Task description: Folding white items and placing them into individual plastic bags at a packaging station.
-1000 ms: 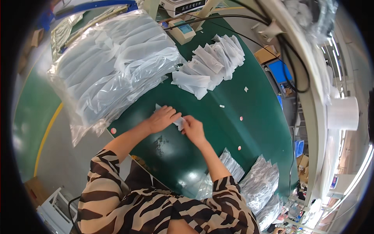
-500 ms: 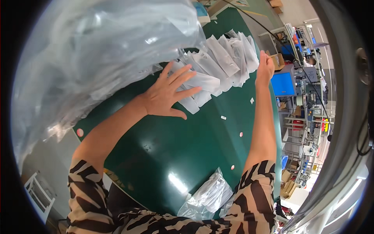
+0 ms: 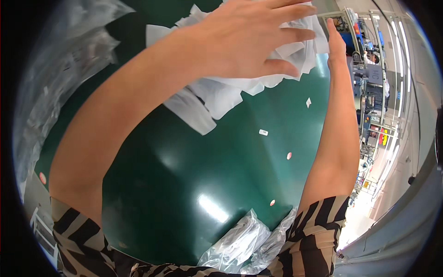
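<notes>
Several flat white translucent packets point(image 3: 198, 104) lie overlapped in a row across the far part of the green table point(image 3: 184, 171). Over this row reaches my left hand point(image 3: 249, 41), its fingers spread and pointing right, covering part of the packets; whether the palm presses on them is hidden. My right hand point(image 3: 337, 45) stands on edge at the row's right end, fingers stretched out and seen side-on. I see nothing held in either hand.
Large clear plastic bags point(image 3: 64, 83) lie along the left side. Two filled clear bags point(image 3: 237, 242) sit at the near edge. Small labels, such as a white one point(image 3: 263, 132) and a round red one point(image 3: 289, 156), dot the table. Shelving point(image 3: 380, 104) stands beyond the right.
My left hand has moved right and farther over the packets, covering more of them. The right hand stays at the row's right end. The view has shifted, and the big bag fills less of it.
</notes>
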The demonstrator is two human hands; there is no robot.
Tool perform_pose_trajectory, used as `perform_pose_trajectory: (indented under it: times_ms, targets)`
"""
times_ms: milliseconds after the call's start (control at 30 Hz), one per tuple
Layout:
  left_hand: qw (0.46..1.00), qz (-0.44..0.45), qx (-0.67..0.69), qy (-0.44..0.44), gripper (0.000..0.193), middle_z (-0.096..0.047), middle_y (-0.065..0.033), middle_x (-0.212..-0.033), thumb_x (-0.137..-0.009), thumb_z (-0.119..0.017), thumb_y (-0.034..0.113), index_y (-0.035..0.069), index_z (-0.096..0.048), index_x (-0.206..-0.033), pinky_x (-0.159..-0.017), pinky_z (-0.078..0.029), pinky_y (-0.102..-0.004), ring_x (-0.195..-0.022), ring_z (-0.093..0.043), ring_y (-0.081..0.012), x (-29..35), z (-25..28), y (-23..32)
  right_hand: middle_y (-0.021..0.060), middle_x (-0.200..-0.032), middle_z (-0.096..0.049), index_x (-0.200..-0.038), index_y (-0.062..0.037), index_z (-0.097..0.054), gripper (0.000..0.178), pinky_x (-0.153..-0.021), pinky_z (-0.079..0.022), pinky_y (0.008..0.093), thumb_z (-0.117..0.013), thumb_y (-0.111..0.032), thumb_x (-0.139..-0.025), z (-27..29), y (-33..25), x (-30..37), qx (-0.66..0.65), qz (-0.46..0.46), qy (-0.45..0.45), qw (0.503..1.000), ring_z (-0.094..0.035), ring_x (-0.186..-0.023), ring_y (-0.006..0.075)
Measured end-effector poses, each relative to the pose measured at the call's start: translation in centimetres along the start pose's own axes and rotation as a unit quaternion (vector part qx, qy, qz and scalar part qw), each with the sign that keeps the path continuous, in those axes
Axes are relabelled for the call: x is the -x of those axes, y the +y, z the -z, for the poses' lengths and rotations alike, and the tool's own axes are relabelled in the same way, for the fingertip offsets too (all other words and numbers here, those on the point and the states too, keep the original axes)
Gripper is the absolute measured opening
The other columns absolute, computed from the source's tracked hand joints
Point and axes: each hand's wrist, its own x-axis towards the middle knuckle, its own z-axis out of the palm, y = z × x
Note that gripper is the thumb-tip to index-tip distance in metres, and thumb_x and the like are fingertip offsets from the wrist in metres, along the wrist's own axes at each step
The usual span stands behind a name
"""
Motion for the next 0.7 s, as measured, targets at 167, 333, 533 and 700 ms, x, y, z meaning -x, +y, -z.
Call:
perform_pose_trajectory:
  times_ms: [167, 333, 533, 700]
  targets:
    - [0.97, 0.031, -0.055, -0.234, 0.065, -0.042, -0.0198, -0.145, -0.091, -0.059, 0.055, 0.005, -0.058, -0.133, -0.113, -0.022, -0.065, -0.145, -0.03, -0.0308, -6.4, -0.2, -3.7, 0.016, -0.132, -0.058, -0.134, -0.0004, -0.052, 0.064, -0.101, -0.043, 0.0336, -0.059, -0.042, -0.086, 3.7, 15.7, -13.4, 0.307, 0.231, 0.15, 0.911, -0.056, -0.121, 0.0245]
    - [0.976, 0.041, 0.002, -0.212, 0.066, -0.048, -0.022, -0.141, -0.09, -0.061, 0.055, 0.003, -0.06, -0.13, -0.112, -0.026, -0.0615, -0.139, -0.037, -0.0351, -9.8, -3.8, -6.6, 0.0137, -0.132, -0.054, -0.145, -0.0005, -0.034, 0.062, -0.097, -0.049, 0.0295, -0.059, -0.003, -0.088, -4.6, 25.1, -24.5, 0.675, 0.505, 0.387, 0.374, -0.057, -0.118, 0.0181]
    - [0.952, 0.098, 0.089, -0.278, 0.06, -0.051, -0.0218, -0.138, -0.089, -0.062, 0.054, 0.005, -0.065, -0.123, -0.102, -0.037, -0.0569, -0.125, -0.049, -0.0391, -9.0, -6.8, -9.8, 0.0164, -0.137, -0.051, -0.149, -0.0021, -0.031, 0.054, -0.098, -0.05, 0.0323, -0.047, -0.007, -0.098, 0.4, 18.0, -24.9, 0.624, 0.544, 0.429, 0.362, -0.057, -0.121, 0.0223]
    - [0.957, 0.122, 0.129, -0.229, 0.054, -0.052, -0.0214, -0.136, -0.087, -0.064, 0.053, 0.008, -0.067, -0.118, -0.095, -0.041, -0.0543, -0.115, -0.054, -0.0387, -7.8, -6.6, -8.8, 0.0157, -0.136, -0.052, -0.147, -0.002, -0.034, 0.053, -0.099, -0.049, 0.0323, -0.05, -0.01, -0.098, 2.3, 17.8, -24.2, 0.665, 0.521, 0.426, 0.324, -0.057, -0.12, 0.0224]
